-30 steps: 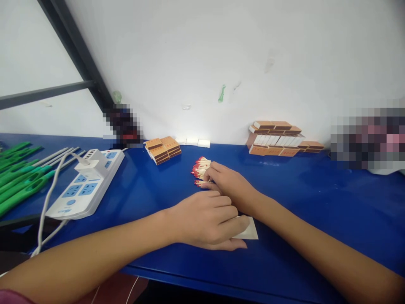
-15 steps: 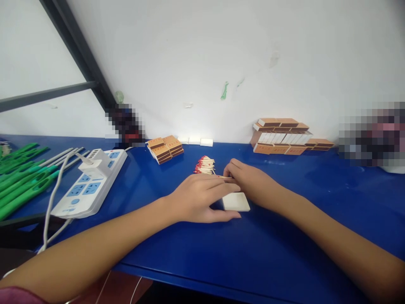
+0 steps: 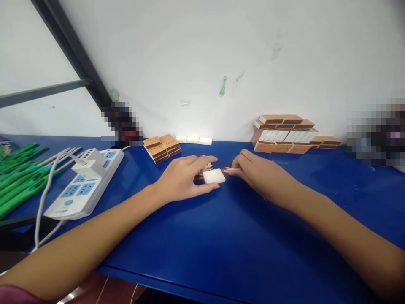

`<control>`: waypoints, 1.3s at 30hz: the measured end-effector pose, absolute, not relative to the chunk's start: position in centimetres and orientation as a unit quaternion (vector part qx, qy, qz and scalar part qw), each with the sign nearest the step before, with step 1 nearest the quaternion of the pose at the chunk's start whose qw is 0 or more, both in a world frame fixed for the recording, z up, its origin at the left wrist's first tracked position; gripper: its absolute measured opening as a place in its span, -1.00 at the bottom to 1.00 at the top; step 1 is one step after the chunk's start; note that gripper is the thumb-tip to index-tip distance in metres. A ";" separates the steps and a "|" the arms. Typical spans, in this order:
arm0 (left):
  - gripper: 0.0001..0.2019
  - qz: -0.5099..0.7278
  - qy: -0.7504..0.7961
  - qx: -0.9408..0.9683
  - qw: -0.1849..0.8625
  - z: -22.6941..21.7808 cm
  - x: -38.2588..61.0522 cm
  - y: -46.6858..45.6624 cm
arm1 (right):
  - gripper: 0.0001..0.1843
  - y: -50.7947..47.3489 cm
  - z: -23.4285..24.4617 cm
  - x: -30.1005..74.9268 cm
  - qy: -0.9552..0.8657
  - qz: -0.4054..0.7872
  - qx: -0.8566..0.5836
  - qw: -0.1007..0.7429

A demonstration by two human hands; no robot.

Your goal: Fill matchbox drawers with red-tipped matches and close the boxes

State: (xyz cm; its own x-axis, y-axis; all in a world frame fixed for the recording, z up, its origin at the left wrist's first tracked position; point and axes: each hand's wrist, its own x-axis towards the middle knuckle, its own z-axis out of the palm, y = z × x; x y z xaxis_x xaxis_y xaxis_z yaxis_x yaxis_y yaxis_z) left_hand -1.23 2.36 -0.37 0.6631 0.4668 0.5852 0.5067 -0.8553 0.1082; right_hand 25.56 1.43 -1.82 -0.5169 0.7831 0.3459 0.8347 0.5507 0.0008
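Observation:
A small white matchbox tray [image 3: 214,176] sits in the grip of my left hand [image 3: 180,177], thumb along its near side and fingers behind it. Whether it touches the table I cannot tell. Just to the right, my right hand [image 3: 256,171] pinches a few matches [image 3: 228,170], their red heads pointing left at the tray. Behind my left fingers lies a pile of red-headed matches [image 3: 202,172], mostly hidden by that hand and the tray.
Orange matchboxes [image 3: 162,147] are stacked at back left, with several white trays [image 3: 205,141] beside them along the wall. A taller matchbox stack [image 3: 283,134] stands at back right. A white power strip [image 3: 85,185] and green-handled tools [image 3: 22,181] lie left on the blue table [image 3: 221,253].
My left hand has carried the tray away from me and to the left, beside the match pile. The matches in my right hand now show clearly; that hand is apart from the tray.

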 end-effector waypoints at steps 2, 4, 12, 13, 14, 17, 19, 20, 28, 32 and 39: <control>-0.42 -0.291 -0.295 -0.910 0.025 -0.3 -1.3 2.4 | -0.52 1.6 -1.5 25.9 -0.864 -0.083 -0.472 0.157; -0.41 -0.276 -0.322 -0.906 0.020 -0.2 -1.3 2.3 | -0.46 1.7 -1.1 26.1 -0.860 -0.085 -0.480 0.153; -0.36 -0.267 -0.294 -0.918 0.008 -0.5 -0.9 1.9 | -0.51 0.3 -0.5 24.7 -0.874 -0.083 -0.438 0.192; -0.36 -0.275 -0.284 -0.919 0.005 -0.6 -0.8 1.9 | -0.54 0.0 -0.5 24.3 -0.878 -0.077 -0.431 0.193; -0.37 -0.281 -0.278 -0.918 0.003 -0.7 -0.7 1.8 | -0.59 -0.3 -0.6 24.0 -0.882 -0.070 -0.425 0.191; -0.37 -0.299 -0.258 -0.919 -0.002 -1.0 -0.6 1.7 | -0.72 -1.0 -1.0 23.2 -0.890 -0.064 -0.415 0.178; -0.36 -0.304 -0.243 -0.921 -0.002 -1.2 -0.5 1.7 | -0.79 -1.2 -1.5 22.9 -0.893 -0.064 -0.413 0.167; -0.35 -0.304 -0.239 -0.922 -0.002 -1.2 -0.5 1.7 | -0.80 -1.2 -1.6 22.9 -0.894 -0.060 -0.413 0.165; -0.36 -0.296 -0.232 -0.927 -0.007 -1.4 -0.6 1.8 | -0.80 -0.9 -0.8 23.4 -0.907 0.029 -0.395 0.142; -0.36 -0.295 -0.232 -0.927 -0.016 -1.5 -0.6 1.8 | -0.77 -0.8 -0.6 23.6 -0.900 0.089 -0.407 0.130; -0.37 -0.287 -0.230 -0.930 -0.019 -1.7 -0.6 1.9 | -0.83 -0.8 -1.2 23.4 -0.878 0.137 -0.420 0.184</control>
State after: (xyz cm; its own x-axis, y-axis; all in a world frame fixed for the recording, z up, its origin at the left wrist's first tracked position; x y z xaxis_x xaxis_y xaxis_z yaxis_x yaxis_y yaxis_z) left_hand -0.63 1.88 -1.65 0.7291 0.4382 0.5258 0.4166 -0.8936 0.1670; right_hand 23.42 -0.77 -1.23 -0.5800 0.7875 0.2083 0.6865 0.6102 -0.3955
